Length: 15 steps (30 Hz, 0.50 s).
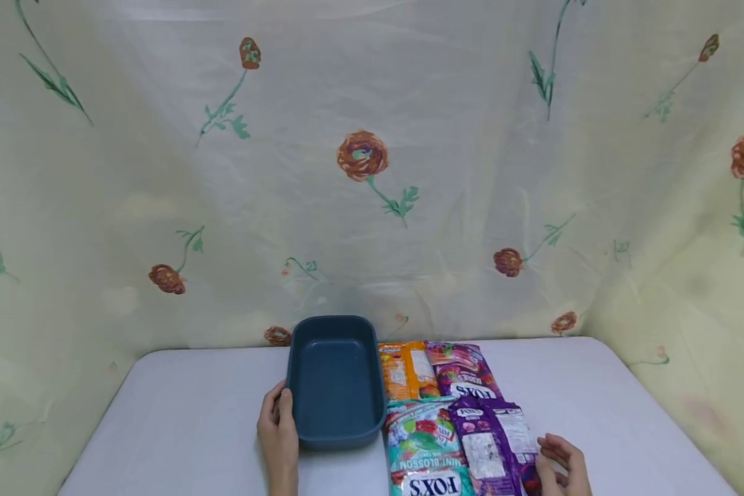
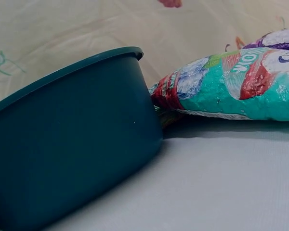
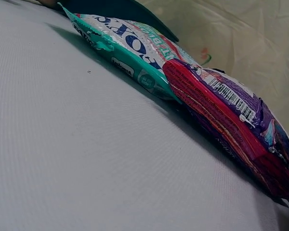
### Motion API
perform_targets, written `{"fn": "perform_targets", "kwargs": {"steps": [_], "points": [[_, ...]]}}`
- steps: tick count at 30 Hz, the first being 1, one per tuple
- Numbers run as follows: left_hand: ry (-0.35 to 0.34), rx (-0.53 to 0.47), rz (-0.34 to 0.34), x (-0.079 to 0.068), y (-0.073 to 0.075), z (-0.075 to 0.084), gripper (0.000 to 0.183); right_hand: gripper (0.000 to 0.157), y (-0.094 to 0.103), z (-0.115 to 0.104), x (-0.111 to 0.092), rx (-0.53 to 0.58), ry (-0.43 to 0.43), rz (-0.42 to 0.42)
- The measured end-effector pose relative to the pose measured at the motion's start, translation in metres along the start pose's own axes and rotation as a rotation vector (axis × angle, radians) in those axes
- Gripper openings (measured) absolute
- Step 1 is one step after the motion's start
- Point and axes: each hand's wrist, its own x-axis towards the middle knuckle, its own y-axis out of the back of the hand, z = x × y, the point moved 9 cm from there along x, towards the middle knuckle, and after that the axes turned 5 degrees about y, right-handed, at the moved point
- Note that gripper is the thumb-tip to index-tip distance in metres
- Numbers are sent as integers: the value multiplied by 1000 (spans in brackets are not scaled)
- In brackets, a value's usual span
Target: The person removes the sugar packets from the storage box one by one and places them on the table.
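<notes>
My left hand (image 1: 279, 428) rests against the left wall of a deep dark-blue rectangular tub (image 1: 337, 386). In the left wrist view, the tub's outer wall (image 2: 77, 139) fills the left side. On the right, my right hand (image 1: 563, 465) is at the right edge of a purple candy bag (image 1: 492, 448), its fingers loosely bent. The right wrist view shows this bag's red and purple end (image 3: 221, 120), with only a bit of the fingers at the frame edge. Between the tub and the purple bag lies a teal Fox's mint candy bag (image 1: 426, 444).
Behind these two bags lie an orange candy bag (image 1: 407, 370) and a purple-pink berries candy bag (image 1: 461, 368). All sit on a white-covered table (image 1: 192, 420). A pale curtain (image 1: 446, 172) with printed flowers hangs behind the table and along its sides.
</notes>
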Motion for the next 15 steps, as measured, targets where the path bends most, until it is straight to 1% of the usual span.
{"fn": "perform_targets", "kwargs": {"steps": [3, 5, 8, 11, 13, 14, 15], "points": [[-16, 6, -1, 1, 0, 0, 45, 34, 2, -2, -4, 0, -1, 24], [-31, 8, 2, 2, 0, 1, 45, 34, 2, -8, -4, -12, -7, 9], [-59, 20, 1, 2, -1, 3, 47, 36, -1, -21, -5, -34, -29, -47], [-68, 27, -6, -1, 0, 4, 50, 40, -3, -34, -6, -49, -32, -110], [-70, 41, -16, -4, 2, 4, 52, 41, -4, -43, -6, -66, -5, -141], [-78, 73, -15, -5, 3, 5, 53, 42, -5, -49, -6, -66, 27, -160], [-105, 114, -9, -7, 5, 8, 55, 43, -6, -55, -6, -82, 73, -184]]}}
